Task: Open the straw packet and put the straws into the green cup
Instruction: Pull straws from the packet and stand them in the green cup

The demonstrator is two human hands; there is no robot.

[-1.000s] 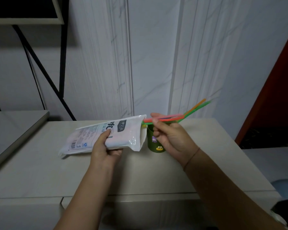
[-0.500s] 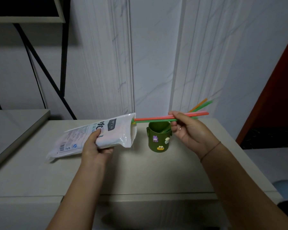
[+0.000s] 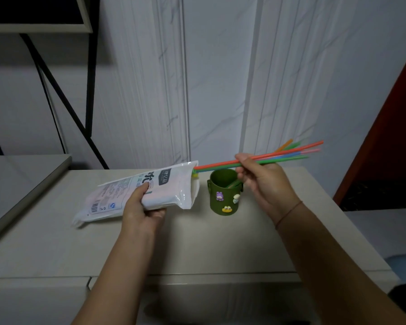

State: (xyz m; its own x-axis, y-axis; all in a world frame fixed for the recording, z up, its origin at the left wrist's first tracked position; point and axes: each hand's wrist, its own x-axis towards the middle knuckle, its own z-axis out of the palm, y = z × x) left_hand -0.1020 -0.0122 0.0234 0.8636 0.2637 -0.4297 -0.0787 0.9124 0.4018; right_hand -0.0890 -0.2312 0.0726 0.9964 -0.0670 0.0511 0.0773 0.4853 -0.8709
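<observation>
My left hand [image 3: 143, 208] grips the white straw packet [image 3: 136, 191], which is held tilted above the table with its open mouth to the right. My right hand [image 3: 265, 184] pinches a bundle of coloured straws [image 3: 288, 156] just above the green cup [image 3: 224, 193]; their left ends are still at the packet's mouth. The cup, dark green with small cartoon stickers, stands on the table between my hands. An orange and a green straw [image 3: 288, 145] lean out of it to the upper right.
The pale table top [image 3: 197, 242] ends at a front edge near me and a right edge by a red door panel [image 3: 399, 113]. A black metal shelf frame [image 3: 63, 95] stands at the back left. The marbled white wall is right behind the cup.
My right hand has drawn the bundle of straws further right out of the packet, so most of their length is now outside. My left hand holds the packet in much the same place.
</observation>
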